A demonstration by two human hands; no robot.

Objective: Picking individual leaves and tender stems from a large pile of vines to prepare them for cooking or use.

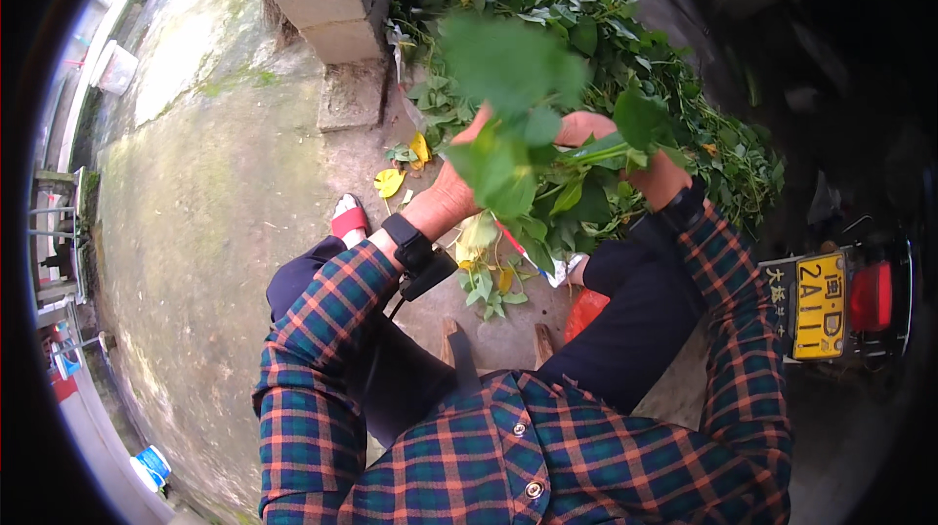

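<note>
A bunch of leafy green stems (596, 154) is held up in front of me, above the ground between my legs. My right hand (664, 181) closes around the stems, partly covered by a leaf. My left hand (447, 198) is raised at the bunch's left side; its fingers are mostly hidden behind large leaves. One big leaf (513, 61), blurred and close to the camera, hangs over both hands. Just beyond them lies a broad pile of leafy vines (674, 85). Loose leaves (484, 293) are scattered on the ground below my hands.
Yellow leaves (388, 182) lie near my red-strapped sandal (349, 222). A block pillar (332, 7) stands at the far left of the pile. On the right is a vehicle's rear with a yellow plate (819, 305) and red lamp. A red plastic bag (585, 312) lies by my right leg.
</note>
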